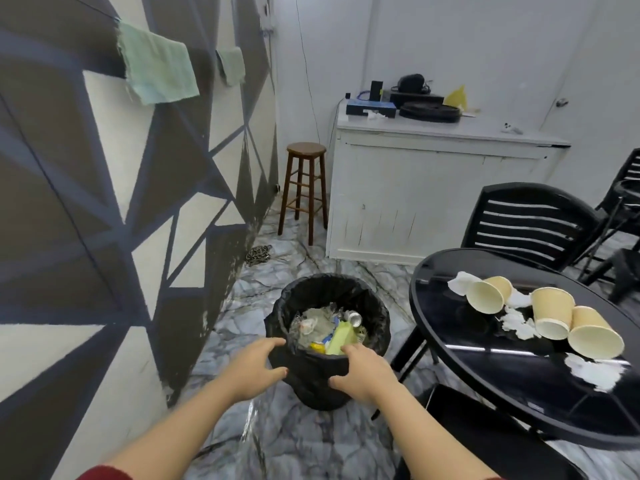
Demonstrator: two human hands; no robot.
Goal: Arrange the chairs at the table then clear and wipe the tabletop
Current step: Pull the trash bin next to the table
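A round black table (485, 344) stands at the right. On it lie three tipped paper cups (552, 317) among crumpled white tissues (592, 372). A black slatted chair (530, 220) stands behind the table, a second one (627, 188) is at the right edge, and a third (485, 441) sits near me, partly under the table. A black-lined trash bin (329, 375) with rubbish in it stands on the floor in front of me. My right hand (363, 372) pinches its near rim. My left hand (256, 365) is spread against the bin's left side.
Two green cloths (157, 67) hang on the patterned wall at the left. A wooden stool (306, 188) stands in the corner beside a white cabinet (433, 195) that carries electronics. A chain (258, 254) lies on the marble floor by the wall.
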